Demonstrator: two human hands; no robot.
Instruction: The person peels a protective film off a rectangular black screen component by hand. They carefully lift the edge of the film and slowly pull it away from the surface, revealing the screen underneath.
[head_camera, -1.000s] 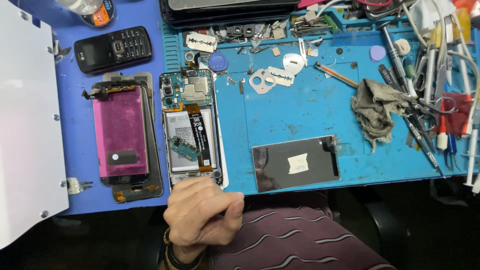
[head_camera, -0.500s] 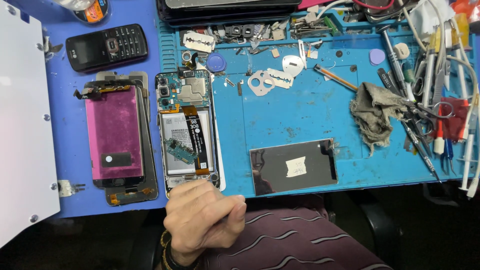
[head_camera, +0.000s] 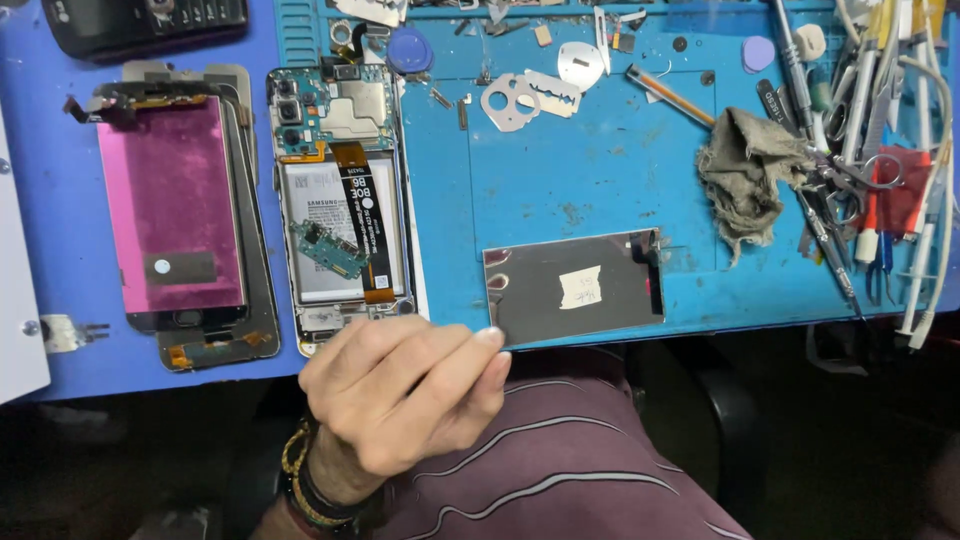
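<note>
— How is the left hand (head_camera: 400, 400) held?

— It is curled nearly closed at the near edge of the bench (head_camera: 600, 170), thumb laid against the fingertips. Nothing is seen between them, though a very small part could be hidden. The right hand is out of view.

— What is nearest to it?

— The shiny panel (head_camera: 535, 295) is just touched, or almost touched, at its near left corner by the fingertips. It lies flat at the bench's front edge, a paper label (head_camera: 580, 288) stuck on its middle.

— And further out?

— An opened phone (head_camera: 340, 200) lies just beyond the knuckles, a small green circuit board (head_camera: 330, 248) loose on its battery. A pink screen (head_camera: 170, 210) is set left of it; a rag (head_camera: 745, 175) and tools (head_camera: 880, 150) are well apart on the right.

— How should the panel be handled?

— Probably by its edges only, so the mirror face is kept unsmeared, and lifted level, since it sits at the very lip of the bench.
</note>
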